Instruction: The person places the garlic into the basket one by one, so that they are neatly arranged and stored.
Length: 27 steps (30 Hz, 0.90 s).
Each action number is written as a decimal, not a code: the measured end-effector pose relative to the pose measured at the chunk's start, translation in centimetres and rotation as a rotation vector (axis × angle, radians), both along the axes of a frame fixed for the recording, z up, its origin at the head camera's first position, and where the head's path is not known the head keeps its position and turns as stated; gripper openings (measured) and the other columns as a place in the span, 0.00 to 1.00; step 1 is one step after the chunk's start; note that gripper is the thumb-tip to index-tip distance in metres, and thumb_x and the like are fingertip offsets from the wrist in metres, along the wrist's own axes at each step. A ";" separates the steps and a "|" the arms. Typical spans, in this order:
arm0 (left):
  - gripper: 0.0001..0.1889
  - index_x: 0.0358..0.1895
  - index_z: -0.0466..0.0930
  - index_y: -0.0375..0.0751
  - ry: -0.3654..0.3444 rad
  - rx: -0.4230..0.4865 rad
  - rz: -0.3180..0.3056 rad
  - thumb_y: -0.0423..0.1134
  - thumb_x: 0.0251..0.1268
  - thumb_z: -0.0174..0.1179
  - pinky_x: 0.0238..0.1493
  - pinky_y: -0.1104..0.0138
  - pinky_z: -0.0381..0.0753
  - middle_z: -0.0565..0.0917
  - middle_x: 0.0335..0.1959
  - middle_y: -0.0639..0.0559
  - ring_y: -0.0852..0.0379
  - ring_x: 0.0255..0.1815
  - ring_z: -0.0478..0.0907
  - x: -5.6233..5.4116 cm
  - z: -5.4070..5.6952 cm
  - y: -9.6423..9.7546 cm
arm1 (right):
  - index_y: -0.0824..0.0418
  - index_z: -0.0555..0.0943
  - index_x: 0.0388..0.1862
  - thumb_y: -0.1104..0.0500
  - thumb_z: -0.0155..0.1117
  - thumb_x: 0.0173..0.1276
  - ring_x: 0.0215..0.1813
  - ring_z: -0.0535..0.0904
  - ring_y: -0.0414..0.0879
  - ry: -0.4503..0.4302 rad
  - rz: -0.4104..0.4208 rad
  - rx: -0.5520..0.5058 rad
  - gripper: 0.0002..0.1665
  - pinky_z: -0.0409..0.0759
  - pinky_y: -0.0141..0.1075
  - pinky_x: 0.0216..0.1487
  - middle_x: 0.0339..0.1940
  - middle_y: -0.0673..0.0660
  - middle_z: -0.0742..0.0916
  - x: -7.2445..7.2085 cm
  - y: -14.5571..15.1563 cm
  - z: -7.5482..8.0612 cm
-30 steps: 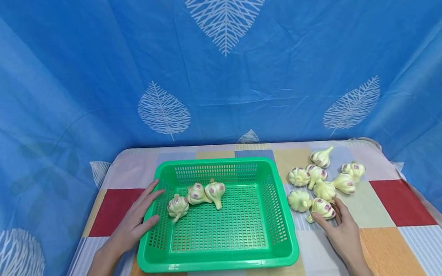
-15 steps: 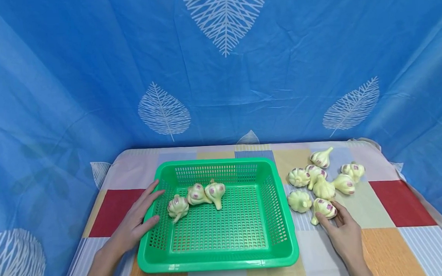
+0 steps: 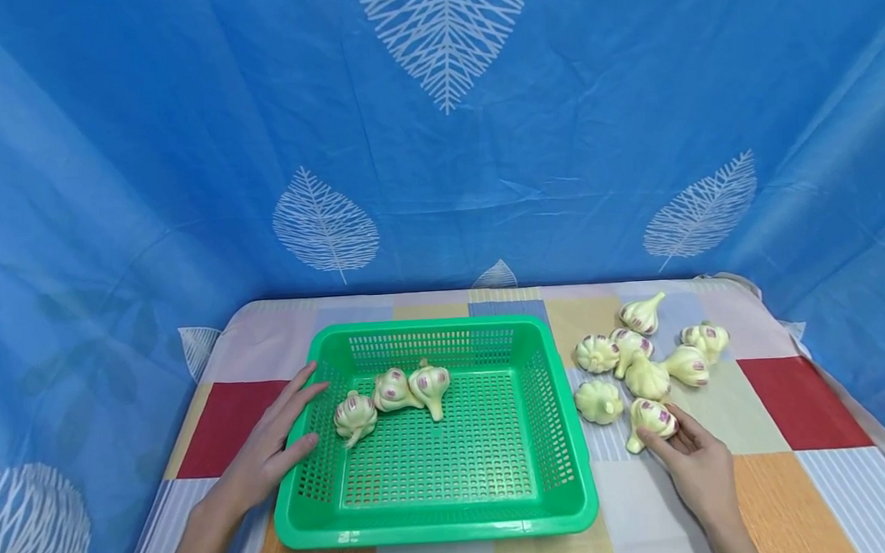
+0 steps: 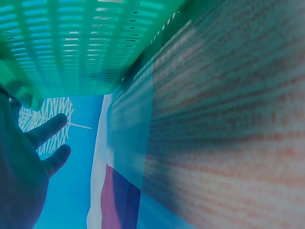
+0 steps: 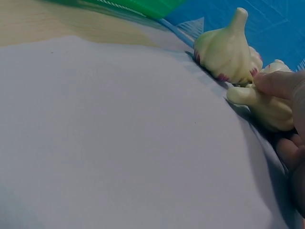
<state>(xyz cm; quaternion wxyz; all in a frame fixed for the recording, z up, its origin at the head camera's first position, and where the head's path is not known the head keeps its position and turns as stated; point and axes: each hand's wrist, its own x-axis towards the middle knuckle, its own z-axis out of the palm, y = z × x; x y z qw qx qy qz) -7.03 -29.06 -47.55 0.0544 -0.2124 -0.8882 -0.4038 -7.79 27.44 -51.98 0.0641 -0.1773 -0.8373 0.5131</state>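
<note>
At the left side of a green plastic basket (image 3: 437, 531), my left hand (image 3: 267, 453) touches the rim with its fingers extended. Its fingers also show beside the basket's slotted wall (image 4: 76, 52) in the left wrist view. Three garlic bulbs (image 3: 392, 389) lie in the basket's back left part. To the right of the basket, my right hand (image 3: 698, 465) pinches a purple-streaked garlic bulb (image 3: 651, 421) between thumb and fingers, its stem pointing towards the lower left. That bulb (image 5: 269, 112) sits low by the cloth in the right wrist view, partly hidden by the hand.
Several more garlic bulbs (image 3: 647, 378) lie in a loose group just beyond my right hand, one (image 3: 599, 402) close to the basket's right wall. A patchwork-patterned cloth (image 3: 792, 492) covers the table. Behind it hangs a blue curtain (image 3: 555, 137) with white leaf prints.
My right hand has shifted slightly right and nearer with the garlic bulb, which has come away from the neighbouring bulbs. The left hand and basket stay in place.
</note>
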 end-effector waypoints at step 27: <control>0.35 0.76 0.64 0.44 0.021 0.007 0.012 0.36 0.64 0.60 0.59 0.27 0.57 0.51 0.82 0.50 0.48 0.78 0.50 0.1 -0.5 0.0 | 0.77 0.71 0.68 0.55 0.75 0.65 0.48 0.75 0.20 0.142 0.203 0.090 0.41 0.77 0.19 0.41 0.63 0.76 0.77 -1.1 -0.3 6.7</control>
